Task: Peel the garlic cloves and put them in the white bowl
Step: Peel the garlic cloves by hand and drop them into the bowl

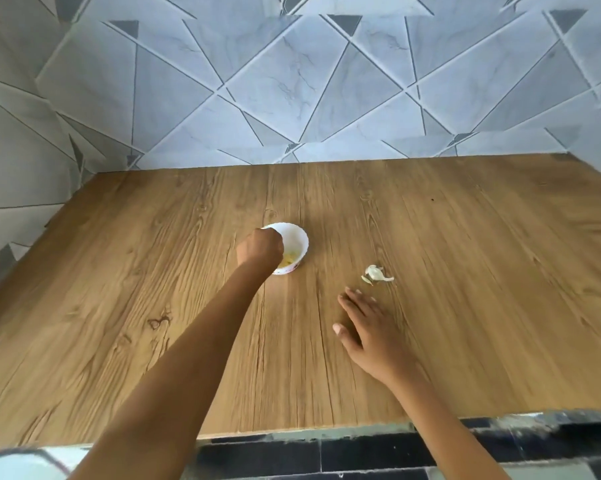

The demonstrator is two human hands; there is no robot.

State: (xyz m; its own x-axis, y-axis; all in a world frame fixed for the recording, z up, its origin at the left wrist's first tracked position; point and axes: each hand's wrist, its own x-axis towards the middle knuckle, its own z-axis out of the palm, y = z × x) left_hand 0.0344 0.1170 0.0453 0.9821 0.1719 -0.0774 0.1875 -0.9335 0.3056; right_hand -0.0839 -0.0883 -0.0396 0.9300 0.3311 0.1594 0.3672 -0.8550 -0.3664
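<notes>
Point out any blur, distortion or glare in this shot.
Head view: the wide-angle lens bows the table edges and wall tiles; the right hand is slightly motion-blurred; the white bowl and garlic look fairly sharp; light is soft, without glare.

The wooden table carries a white bowl and a garlic piece.

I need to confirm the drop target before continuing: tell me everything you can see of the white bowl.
The white bowl is small, round and glossy, with a wavy rim and a reddish pattern low on its outer wall. It stands upright on the wooden table, left of centre. Pale yellowish pieces lie at its bottom. The left hand, fingers curled, hangs over its near-left rim and hides that part; whether it touches the bowl cannot be told.
</notes>
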